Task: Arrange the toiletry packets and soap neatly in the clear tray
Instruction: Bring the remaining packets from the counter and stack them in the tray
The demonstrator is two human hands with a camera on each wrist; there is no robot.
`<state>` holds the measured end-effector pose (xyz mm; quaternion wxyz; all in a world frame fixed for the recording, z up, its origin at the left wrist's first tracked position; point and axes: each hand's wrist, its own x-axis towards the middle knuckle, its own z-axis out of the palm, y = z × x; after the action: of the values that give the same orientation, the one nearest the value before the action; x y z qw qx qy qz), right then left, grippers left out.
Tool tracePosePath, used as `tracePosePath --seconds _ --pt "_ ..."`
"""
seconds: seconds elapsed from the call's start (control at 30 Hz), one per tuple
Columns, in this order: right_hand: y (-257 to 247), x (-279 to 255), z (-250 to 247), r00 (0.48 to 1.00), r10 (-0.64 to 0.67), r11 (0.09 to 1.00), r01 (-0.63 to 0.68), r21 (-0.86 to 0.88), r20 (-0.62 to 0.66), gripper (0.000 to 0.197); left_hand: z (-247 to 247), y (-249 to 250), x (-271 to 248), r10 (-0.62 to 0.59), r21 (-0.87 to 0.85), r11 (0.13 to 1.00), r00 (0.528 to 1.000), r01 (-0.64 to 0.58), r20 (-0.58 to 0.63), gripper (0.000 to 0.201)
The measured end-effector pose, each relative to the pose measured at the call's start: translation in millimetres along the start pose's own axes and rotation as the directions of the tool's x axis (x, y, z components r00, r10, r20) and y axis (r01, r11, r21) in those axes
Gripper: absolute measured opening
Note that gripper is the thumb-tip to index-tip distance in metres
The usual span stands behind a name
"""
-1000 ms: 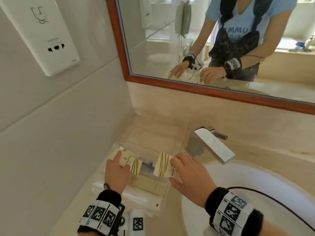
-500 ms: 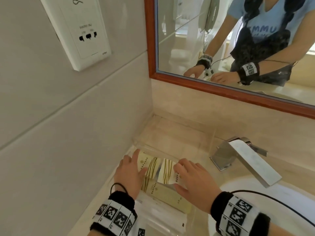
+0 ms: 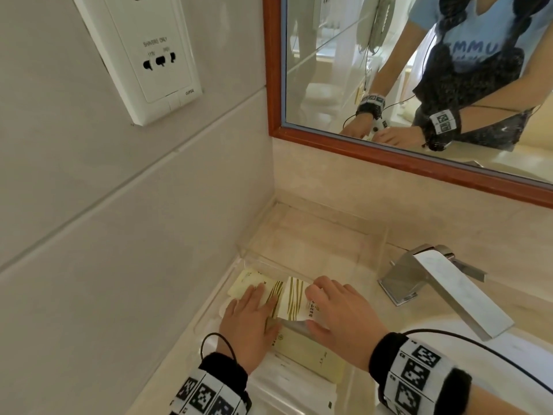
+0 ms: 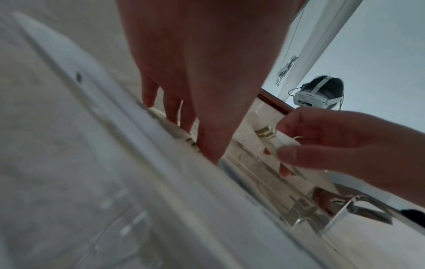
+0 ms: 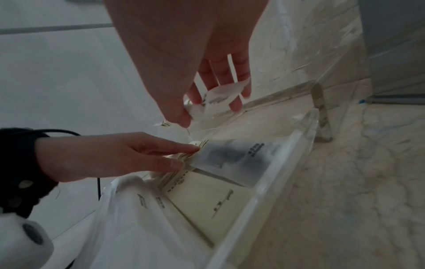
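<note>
The right hand (image 3: 344, 316) is pinching a white gold-striped packet (image 3: 294, 299) just over the clear tray (image 3: 371, 241), while the left hand (image 3: 250, 322) is lying flat, fingers straight, on a cream packet (image 3: 248, 283) inside it. A yellowish box (image 3: 311, 354) is sitting nearer in the tray; the chrome faucet (image 3: 443, 283) is standing beside the tray.

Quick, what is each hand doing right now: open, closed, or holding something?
Left hand: open, fingers flat, pressing a striped packet in the clear tray.
Right hand: pinching a white striped packet.
</note>
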<state>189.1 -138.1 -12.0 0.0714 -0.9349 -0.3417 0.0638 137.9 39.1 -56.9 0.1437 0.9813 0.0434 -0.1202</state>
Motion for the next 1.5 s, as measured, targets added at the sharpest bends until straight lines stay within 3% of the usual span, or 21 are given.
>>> tracePosePath --seconds 0.13,0.23,0.3,0.37,0.57,0.7,0.8,0.97,1.2,1.37,1.5 --pt "-5.1 5.8 -4.0 0.996 -0.023 1.000 0.023 0.003 0.082 0.040 -7.3 -3.9 -3.0 -0.041 -0.167 0.986 0.986 0.013 -0.164 0.042" --pt "-15.2 18.1 -4.8 0.994 -0.063 0.998 0.062 0.016 0.092 0.035 -15.2 -14.5 -15.1 -0.118 -0.307 0.952 0.934 0.009 -0.339 0.034" --pt "-28.3 32.2 -2.9 0.992 -0.085 0.996 0.085 0.004 0.096 0.037 -22.4 -21.1 -27.6 -0.166 -0.361 0.933 0.906 0.015 -0.390 0.034" --pt "-43.6 47.9 2.6 0.990 -0.102 0.995 0.103 -0.011 0.093 0.038 -29.0 -27.6 -40.4 -0.200 -0.379 0.925 0.892 0.035 -0.406 0.019" --pt "-66.6 80.3 25.6 0.991 -0.082 0.992 0.091 -0.087 0.106 0.045 -25.9 -56.6 -64.2 -0.291 -0.404 0.906 0.882 0.130 -0.371 0.026" --pt "-69.7 77.7 20.6 0.988 -0.135 0.976 0.146 -0.162 0.078 0.025 -22.1 -61.1 -70.6 -0.286 -0.406 0.906 0.881 0.120 -0.377 0.028" --pt "-66.0 76.1 26.5 0.968 -0.173 0.977 0.192 -0.096 0.180 0.019 -22.4 -53.3 -69.3 -0.274 -0.418 0.903 0.884 0.101 -0.379 0.026" --pt "-56.9 63.4 9.0 0.987 -0.123 0.992 0.120 0.036 0.104 0.025 -33.5 -29.7 -65.1 -0.236 -0.431 0.901 0.883 0.043 -0.406 0.026" --pt "-11.1 21.3 -32.3 0.999 -0.017 1.000 0.017 0.009 0.027 0.023 -58.6 25.6 -37.8 -0.053 -0.366 0.925 0.916 -0.106 -0.399 0.025" --pt "33.7 -42.7 -54.8 0.989 0.128 0.991 -0.125 0.046 -0.074 0.026 -57.9 99.4 -24.8 0.138 -0.334 0.899 0.908 -0.283 -0.396 0.025" --pt "74.6 -114.7 -65.3 0.945 0.292 0.955 -0.280 0.096 -0.150 0.028 -37.6 170.3 -19.4 0.285 -0.282 0.870 0.879 -0.405 -0.383 0.023"
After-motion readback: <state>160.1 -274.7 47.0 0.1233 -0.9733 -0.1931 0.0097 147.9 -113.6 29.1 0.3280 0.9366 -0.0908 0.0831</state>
